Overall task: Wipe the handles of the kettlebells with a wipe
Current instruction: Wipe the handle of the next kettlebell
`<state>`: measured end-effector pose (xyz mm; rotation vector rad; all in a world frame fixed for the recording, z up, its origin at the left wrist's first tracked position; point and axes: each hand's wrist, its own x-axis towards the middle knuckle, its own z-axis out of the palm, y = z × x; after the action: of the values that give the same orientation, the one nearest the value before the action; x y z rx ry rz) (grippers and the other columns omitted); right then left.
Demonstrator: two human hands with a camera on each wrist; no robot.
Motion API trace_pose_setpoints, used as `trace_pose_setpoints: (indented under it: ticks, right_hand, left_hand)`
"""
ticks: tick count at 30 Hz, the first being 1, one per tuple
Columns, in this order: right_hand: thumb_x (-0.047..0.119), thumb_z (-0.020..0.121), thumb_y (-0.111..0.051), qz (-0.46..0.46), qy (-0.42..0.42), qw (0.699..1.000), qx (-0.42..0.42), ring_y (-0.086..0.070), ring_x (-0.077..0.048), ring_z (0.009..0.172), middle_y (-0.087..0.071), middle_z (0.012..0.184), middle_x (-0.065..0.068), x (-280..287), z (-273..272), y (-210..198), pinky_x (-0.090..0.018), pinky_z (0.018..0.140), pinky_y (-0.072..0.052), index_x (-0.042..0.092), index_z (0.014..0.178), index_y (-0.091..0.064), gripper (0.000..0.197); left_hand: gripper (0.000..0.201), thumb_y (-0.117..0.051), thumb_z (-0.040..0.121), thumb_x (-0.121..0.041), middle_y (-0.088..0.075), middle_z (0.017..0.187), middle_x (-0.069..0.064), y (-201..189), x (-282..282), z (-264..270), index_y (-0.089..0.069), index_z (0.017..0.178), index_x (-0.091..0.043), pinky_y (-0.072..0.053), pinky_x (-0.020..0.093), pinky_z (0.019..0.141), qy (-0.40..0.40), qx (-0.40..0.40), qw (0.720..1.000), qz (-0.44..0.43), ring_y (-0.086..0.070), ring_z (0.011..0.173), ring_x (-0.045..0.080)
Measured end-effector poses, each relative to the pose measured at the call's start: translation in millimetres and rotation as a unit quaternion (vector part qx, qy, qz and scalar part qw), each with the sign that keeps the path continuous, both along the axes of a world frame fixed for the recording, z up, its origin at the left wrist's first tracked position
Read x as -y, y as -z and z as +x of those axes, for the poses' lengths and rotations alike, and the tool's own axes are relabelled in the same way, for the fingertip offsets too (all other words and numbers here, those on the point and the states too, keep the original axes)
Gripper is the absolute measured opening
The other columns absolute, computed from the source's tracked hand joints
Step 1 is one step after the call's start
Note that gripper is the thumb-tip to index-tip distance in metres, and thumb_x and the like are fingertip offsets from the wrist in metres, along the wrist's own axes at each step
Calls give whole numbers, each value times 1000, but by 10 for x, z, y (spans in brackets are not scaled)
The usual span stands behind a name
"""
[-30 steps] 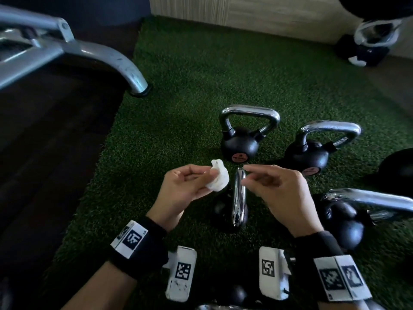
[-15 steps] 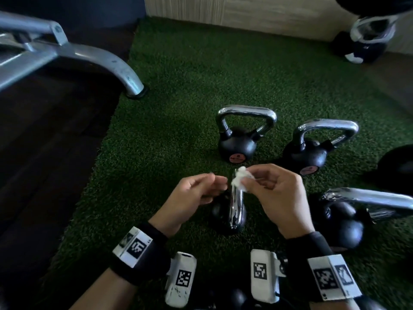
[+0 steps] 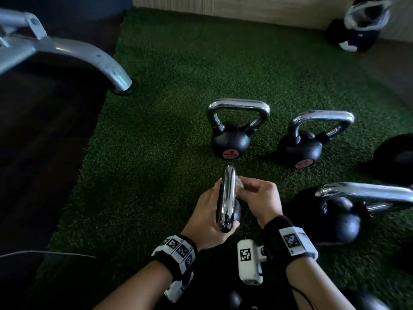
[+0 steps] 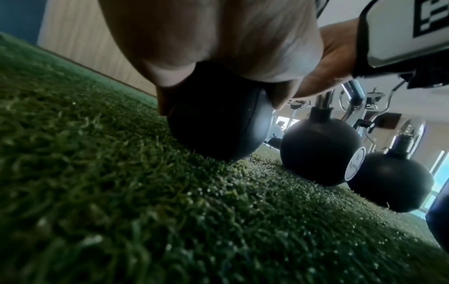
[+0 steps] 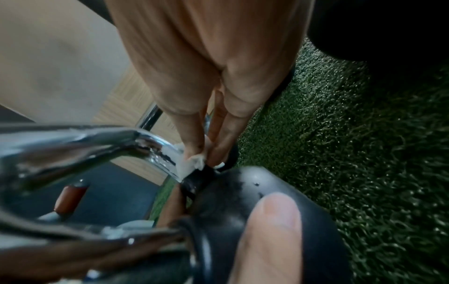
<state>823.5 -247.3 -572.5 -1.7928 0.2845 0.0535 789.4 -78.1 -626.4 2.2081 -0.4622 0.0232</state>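
Note:
The nearest kettlebell stands on the turf with its chrome handle (image 3: pixel 227 198) (image 5: pixel 73 142) end-on to me. My left hand (image 3: pixel 209 213) grips it from the left, with the thumb (image 5: pixel 267 230) lying on the black ball (image 4: pixel 218 124) (image 5: pixel 230 192). My right hand (image 3: pixel 248 189) pinches a small white wipe (image 3: pixel 239 185) (image 5: pixel 192 163) against the handle's far leg, just above the black collar. The left fingers are hidden behind the handle.
Two small kettlebells (image 3: pixel 230 144) (image 3: pixel 300 151) stand just beyond on the green turf (image 3: pixel 156 130). A larger one (image 3: pixel 339 218) stands to the right. A grey machine leg (image 3: pixel 107 68) ends at the turf's left edge, beside dark floor. A black object (image 3: pixel 397 157) sits far right.
The wipe has passed from my left hand to my right. My left hand has dropped onto the kettlebell and gripped it. My right hand has brought the wipe down onto the handle.

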Motion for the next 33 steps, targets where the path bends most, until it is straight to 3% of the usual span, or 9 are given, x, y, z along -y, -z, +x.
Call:
trace_pose_setpoints:
  ticks: [5,8,10,12,15,18,23,28,33]
  right_hand:
    - [24,83,-85,-101,10,995,8,-76,-3,84,-80,87,10,-46,84,-32,-36,88,-63,24,100,-83,17]
    - [23,84,-84,-67,22,995,68,-77,-8,86,-81,89,10,-59,180,-106,-40,88,-63,28,98,-83,15]
    - [15,86,-82,-52,19,994,92,-78,-10,89,-81,92,10,-67,203,-135,-40,89,-62,26,101,-83,18]
    - [16,86,-83,-42,14,996,77,-78,-12,90,-81,94,8,-65,188,-99,-42,89,-62,24,103,-83,19]
    - [24,81,-87,-48,3,998,28,-78,-13,89,-81,90,8,-44,178,-21,-44,90,-62,31,98,-83,19]
    - [20,83,-84,-47,21,997,62,-78,-13,88,-81,90,8,-77,161,-124,-44,88,-63,28,97,-83,17]
    - [-5,84,-77,-94,-23,979,182,-76,-5,90,-78,101,13,-124,21,-373,-31,86,-63,18,102,-82,29]
    - [-3,83,-79,-112,-43,978,171,-75,-5,88,-77,97,13,-48,181,-455,-38,87,-63,29,98,-82,35]
    - [8,78,-87,-153,-134,961,190,-72,-2,84,-77,92,12,-108,-133,-678,-15,76,-54,22,95,-85,22]
  left_hand:
    - [98,-81,75,-42,-48,148,-3,-76,-70,-20,-36,155,-8,-39,44,117,11,-23,997,-66,-45,138,14]
    - [90,-86,75,-27,-47,131,-38,-145,-69,-17,-41,150,-8,-39,33,116,16,-15,996,-90,-47,125,-7]
    - [81,-88,73,-13,-49,115,-49,-184,-69,-24,-45,142,-15,-42,24,109,23,-8,994,-107,-53,112,-10]
    - [79,-88,73,-12,-50,113,-48,-211,-67,-18,-46,140,-18,-46,33,107,27,-21,994,-107,-57,109,0]
    - [80,-87,73,-19,-50,117,-43,-183,-70,7,-47,142,-10,-47,43,108,22,-36,995,-85,-57,113,7]
    - [90,-88,73,-32,-54,126,-24,-160,-87,20,-43,148,-9,-46,44,110,18,-56,995,-79,-57,121,13]
    - [91,-89,73,-30,-55,123,-27,-195,-96,-9,-42,150,-17,-45,38,112,2,-76,993,-92,-57,122,7]
    - [81,-87,73,-31,-61,117,-19,-201,-65,57,-47,142,-19,-48,40,108,-3,-83,992,-92,-61,116,10]
    - [60,-86,72,-37,-68,117,-12,-141,-95,89,-55,123,-37,-53,39,103,-39,-106,988,-108,-66,112,7]
